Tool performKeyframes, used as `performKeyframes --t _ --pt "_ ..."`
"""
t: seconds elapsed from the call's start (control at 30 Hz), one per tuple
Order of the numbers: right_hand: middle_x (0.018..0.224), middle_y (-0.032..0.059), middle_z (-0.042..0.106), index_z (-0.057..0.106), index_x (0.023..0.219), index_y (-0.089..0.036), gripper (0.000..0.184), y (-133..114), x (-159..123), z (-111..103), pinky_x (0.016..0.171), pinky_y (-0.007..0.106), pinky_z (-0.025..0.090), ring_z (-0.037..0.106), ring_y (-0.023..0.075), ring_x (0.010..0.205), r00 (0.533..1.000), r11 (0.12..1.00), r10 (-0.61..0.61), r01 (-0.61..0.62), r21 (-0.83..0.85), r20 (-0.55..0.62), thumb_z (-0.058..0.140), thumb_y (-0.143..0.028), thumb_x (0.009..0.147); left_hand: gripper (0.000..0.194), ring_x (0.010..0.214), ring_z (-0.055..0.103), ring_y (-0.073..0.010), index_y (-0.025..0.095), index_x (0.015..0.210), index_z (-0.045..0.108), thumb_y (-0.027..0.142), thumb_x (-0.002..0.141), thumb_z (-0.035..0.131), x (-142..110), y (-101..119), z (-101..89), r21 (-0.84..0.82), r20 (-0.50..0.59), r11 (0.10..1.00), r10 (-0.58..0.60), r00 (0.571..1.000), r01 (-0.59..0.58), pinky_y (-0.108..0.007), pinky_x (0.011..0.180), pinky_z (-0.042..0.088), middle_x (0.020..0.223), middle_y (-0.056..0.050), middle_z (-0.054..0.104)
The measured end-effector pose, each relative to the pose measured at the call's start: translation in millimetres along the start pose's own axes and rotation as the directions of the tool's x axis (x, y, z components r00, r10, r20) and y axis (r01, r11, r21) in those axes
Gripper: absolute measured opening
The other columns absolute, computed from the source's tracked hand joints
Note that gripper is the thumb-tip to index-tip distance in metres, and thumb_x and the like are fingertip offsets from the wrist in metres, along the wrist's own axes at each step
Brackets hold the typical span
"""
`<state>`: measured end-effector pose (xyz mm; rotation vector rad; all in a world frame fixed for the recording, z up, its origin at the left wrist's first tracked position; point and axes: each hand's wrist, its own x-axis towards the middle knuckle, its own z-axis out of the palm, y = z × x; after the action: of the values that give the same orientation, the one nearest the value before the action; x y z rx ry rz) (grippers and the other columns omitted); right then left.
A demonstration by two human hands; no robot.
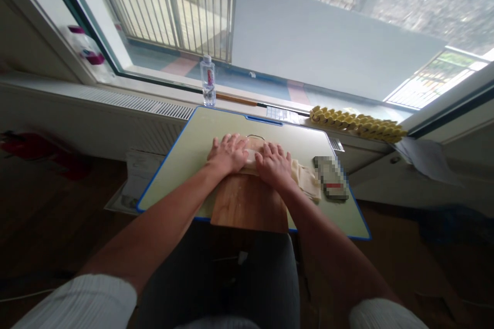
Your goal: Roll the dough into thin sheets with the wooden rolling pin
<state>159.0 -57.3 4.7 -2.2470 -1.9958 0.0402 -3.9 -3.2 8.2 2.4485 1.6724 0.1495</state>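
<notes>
Folded cream cloth (307,180): being covered in part by both hands, across the far half of the wooden cutting board (249,203), its bare end being left toward the right edge of the blue-rimmed table (181,164).
Long axis: being run left to right, crosswise to the board, with a slight slant toward the near-right corner.
Nearer hand: the bare end is being flanked by the right hand (275,162); the left hand (228,153) is being set farther off, toward the left edge.
Grip: no clench being shown; palms being laid down, fingers being spread; anything pinched beneath is being hidden.
Water bottle (208,82): being stood beyond the far-left corner, its reddish label being blurred past reading.
Phone-like item (332,180): being masked by pixelation near the right edge, no writing being revealed.
</notes>
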Motion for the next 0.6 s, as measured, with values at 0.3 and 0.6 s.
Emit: performKeyframes --t 0.3,0.6 --pt "0.179 0.0099 0.029 0.032 0.172 -0.017 0.074 7 55 -3 0.132 0.063 0.021 0.026 0.0362 0.164 0.988 0.984 0.087 -0.106 0.144 0.131 0.034 -0.053 0.107 0.067 0.162 0.032 -0.0357 0.029 0.167 0.042 0.051 0.105 0.028 48 -9 -3.4 -0.041 0.029 0.999 0.000 1.000 0.001 -0.067 0.129 0.024 0.179 -0.010 0.032" --pt "0.174 0.0135 0.040 0.040 0.168 -0.013 0.068 1 12 -2 0.131 0.063 0.024 0.034 0.0361 0.160 0.999 0.998 0.042 -0.041 0.040 -0.012 0.036 -0.045 0.107 0.066 0.162 0.032 -0.0350 0.031 0.168 0.042 0.050 0.106 0.028 12 -1 -1.0 -0.003 0.021 1.000 -0.008 1.000 0.008 -0.068 0.130 0.022 0.179 -0.009 0.033"
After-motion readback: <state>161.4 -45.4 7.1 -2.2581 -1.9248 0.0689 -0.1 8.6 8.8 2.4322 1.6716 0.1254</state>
